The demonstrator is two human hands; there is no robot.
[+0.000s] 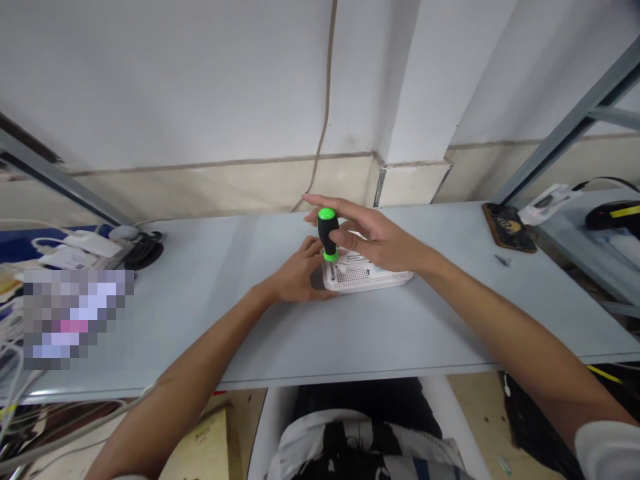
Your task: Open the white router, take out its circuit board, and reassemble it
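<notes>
A screwdriver [328, 235] with a black and bright green handle stands nearly upright over the left end of a white plastic casing [367, 279] with rows of small holes. My right hand [383, 237] has its thumb against the handle and its fingers behind it, the index finger stretched out past it. The casing lies flat on the table, and my left hand [300, 270] grips its left end between thumb and fingers. The screwdriver's tip is hard to make out, and my right hand hides part of the casing's top.
The light blue table [240, 347] runs up to the wall. Chargers and white cables [83, 250] crowd its left end near a blurred-out patch. A dark phone [510, 228] lies at the right, with a small grey piece [503, 261] nearby. Metal posts [555, 143] rise at both sides.
</notes>
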